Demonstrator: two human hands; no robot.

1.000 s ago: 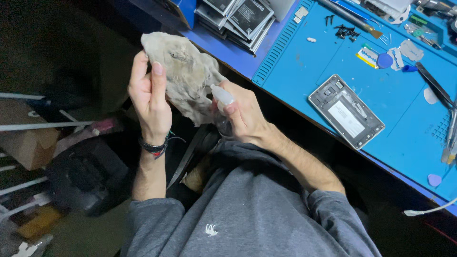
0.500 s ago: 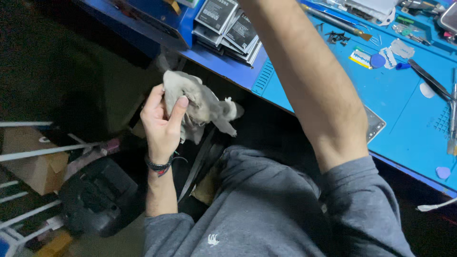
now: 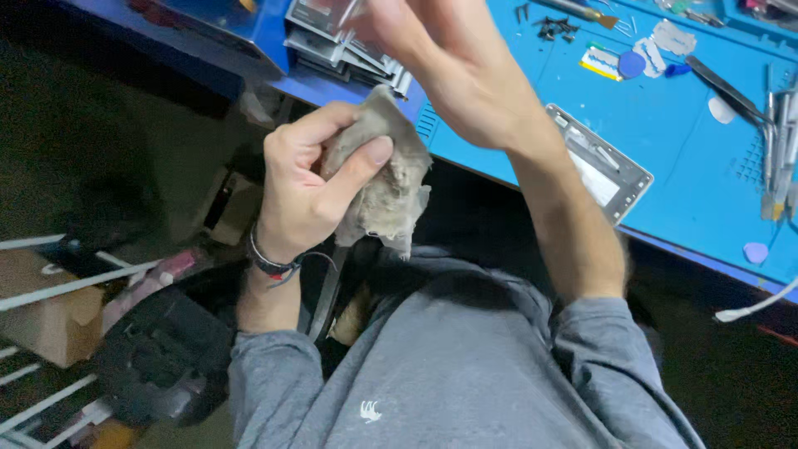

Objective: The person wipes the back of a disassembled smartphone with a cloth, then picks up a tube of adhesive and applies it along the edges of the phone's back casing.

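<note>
A: Where's the grey rag (image 3: 391, 187)?
B: Bunched in the left hand (image 3: 303, 187), thumb across its front, fingers curled behind. Held off the blue mat (image 3: 690, 158).
A: Right hand (image 3: 432, 41)?
B: Raised above the rag, blurred; can't tell its grip.

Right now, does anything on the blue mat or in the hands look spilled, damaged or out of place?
The grey cloth bunched in the left hand looks frayed and grubby. Small dark screws lie loose on the blue mat. Nothing looks spilled.
</note>
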